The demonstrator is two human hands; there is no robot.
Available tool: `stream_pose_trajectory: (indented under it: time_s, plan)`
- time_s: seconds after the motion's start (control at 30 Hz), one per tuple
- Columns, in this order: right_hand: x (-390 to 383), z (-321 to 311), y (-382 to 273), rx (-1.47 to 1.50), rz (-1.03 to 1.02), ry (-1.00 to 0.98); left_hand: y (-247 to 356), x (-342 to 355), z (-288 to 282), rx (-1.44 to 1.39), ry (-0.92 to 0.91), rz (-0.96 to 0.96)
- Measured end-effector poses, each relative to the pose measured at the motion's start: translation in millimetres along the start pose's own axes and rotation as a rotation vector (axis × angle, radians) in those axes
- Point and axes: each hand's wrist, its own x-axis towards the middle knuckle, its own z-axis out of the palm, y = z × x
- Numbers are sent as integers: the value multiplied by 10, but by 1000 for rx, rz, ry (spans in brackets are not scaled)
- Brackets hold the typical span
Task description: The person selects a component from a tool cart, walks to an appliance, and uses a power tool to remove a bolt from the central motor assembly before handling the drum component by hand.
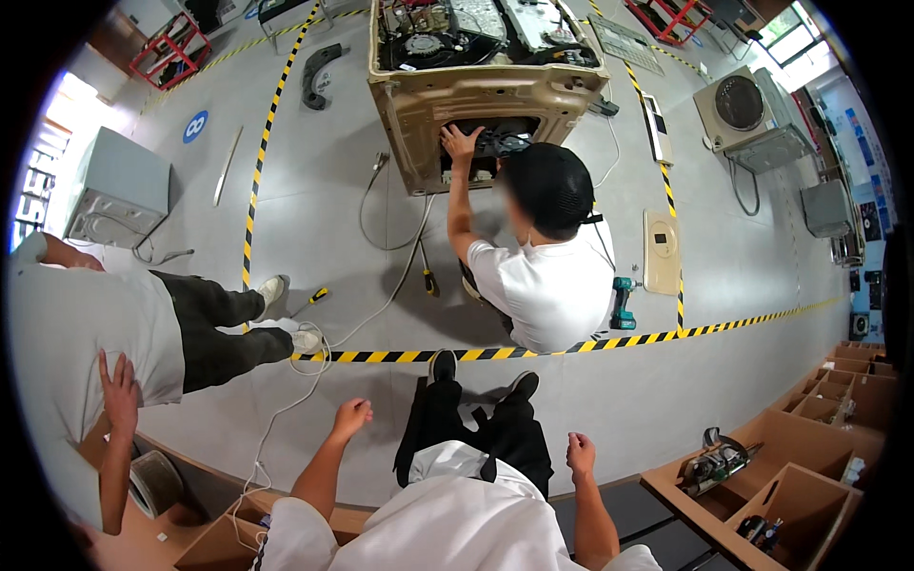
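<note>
My left hand (352, 419) hangs over the grey floor, its fingers curled in with nothing seen in them. Level with my right thigh but apart from it, my right hand (581, 454) is closed in a loose fist, also with no object showing. Beyond my feet, a person in a white shirt and black cap (548, 190) crouches at an opened washing machine (409, 119). One of that person's hands (461, 143) reaches into the opening in its beige panel; the other is hidden. Neither of my hands touches the machine.
Another person (95, 343) stands at the left. A teal cordless drill (623, 303), screwdrivers (319, 295), a beige panel (660, 252) and a white cable (276, 414) lie on the floor. Wooden compartment boxes (795, 443) stand at the right. Striped tape (476, 354) crosses the floor.
</note>
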Motion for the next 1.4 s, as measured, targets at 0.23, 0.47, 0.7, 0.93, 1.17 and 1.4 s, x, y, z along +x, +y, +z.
stream_pose_trajectory:
  time_s: [0.23,0.47,0.7,0.93,1.17,1.4]
  plan:
    - [179,-141,690,72,106,-50,166,-215,382,95,-7,3]
    - [398,-484,1181,90,227,-76,38,-656,831,244,-59,-113]
    - [840,-817,1076,145,181,-44,112,-708,1226,194,-7,20]
    - [879,-719,341,225,110,-61,215,-539,1129,102,-7,-36]
    - [535,-343,175,112,39,-72,-64,-261,789,44,-33,-6]
    - [227,-160,306,95,74,-13,-260,-146,458,5,-24,-168]
